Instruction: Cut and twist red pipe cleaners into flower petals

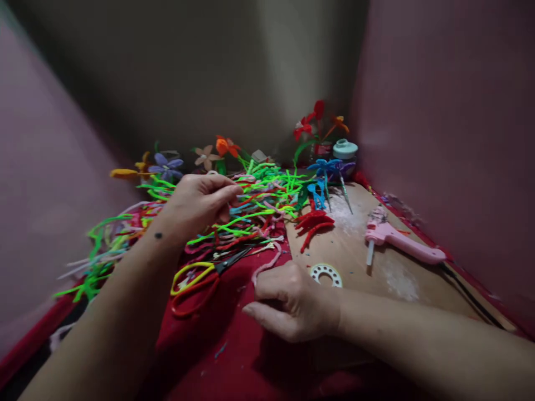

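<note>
My left hand [204,203] hovers over a pile of loose, many-coloured pipe cleaners [251,209], its thumb and forefinger pinched together. Whatever lies in that pinch is too small or hidden to make out. Lower down, my right hand [290,301] is curled above the red cloth. A pale pink pipe cleaner [271,262] bends down to its forefinger and passes out of sight behind the fingers, which seem closed on it. Between the hands lie scissors [198,287] with yellow and red handles, blades pointing to the pile.
A pink glue gun [405,243] with a cord rests on a brown board [359,262]. Near it are a white ring with holes [326,274], red pipe-cleaner pieces [313,223] and blue flowers [325,167]. More finished flowers [167,165] and a lidded jar [345,148] stand along the back wall.
</note>
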Motion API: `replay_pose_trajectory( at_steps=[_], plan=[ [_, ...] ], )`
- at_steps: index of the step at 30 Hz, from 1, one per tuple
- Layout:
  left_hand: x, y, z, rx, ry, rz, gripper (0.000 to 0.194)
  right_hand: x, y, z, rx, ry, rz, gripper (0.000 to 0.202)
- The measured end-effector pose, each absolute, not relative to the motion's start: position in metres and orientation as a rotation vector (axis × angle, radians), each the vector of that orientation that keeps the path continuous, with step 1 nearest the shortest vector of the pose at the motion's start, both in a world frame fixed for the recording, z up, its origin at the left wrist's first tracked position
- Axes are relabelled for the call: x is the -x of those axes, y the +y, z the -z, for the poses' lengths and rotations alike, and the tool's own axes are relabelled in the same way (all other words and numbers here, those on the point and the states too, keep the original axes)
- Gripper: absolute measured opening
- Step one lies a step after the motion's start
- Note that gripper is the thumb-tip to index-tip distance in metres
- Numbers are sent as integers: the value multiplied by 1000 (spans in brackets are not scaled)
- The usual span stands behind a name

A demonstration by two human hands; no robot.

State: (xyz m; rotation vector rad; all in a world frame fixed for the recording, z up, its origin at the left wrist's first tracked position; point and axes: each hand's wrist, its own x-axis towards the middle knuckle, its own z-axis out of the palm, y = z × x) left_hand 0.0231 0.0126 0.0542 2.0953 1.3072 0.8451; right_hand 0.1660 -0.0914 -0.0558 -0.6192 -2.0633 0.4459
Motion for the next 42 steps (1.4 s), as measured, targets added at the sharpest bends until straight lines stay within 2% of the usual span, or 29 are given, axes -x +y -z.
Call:
replay_pose_trajectory(
  at_steps=[8,13,17,20,24,28,32,35,38,42],
  plan=[
    [62,16,-44,-1852,1456,-1008,19,-165,-98,46,694,-2136,-557,32],
    [80,17,-25,-1815,1371,-807,17,-167,-99,49,735,-2137,-555,27],
    [71,17,-11,-2002,1246,-510,17,-166,-100,48,762,-2151,-536,26],
    [60,17,4,-2481,1168,-338,14,-166,-101,44,774,-2175,-568,24],
    [52,18,24,-2641,1195,-298,15,-167,-103,44,799,-2216,-598,21],
    [50,17,36,-2710,1243,-288,26,-168,-104,47,831,-2215,-619,20],
    [50,12,22,-2747,1277,-297,23,-168,-102,48,853,-2237,-620,21],
    [50,22,-8,-2706,1252,-534,17,-168,-100,47,869,-2240,-649,22],
    [47,51,-35,-2744,1501,-777,17,-169,-99,48,883,-2239,-677,22],
    [39,94,-38,-2846,1577,-717,18,-168,-100,49,898,-2210,-661,22]
  ],
)
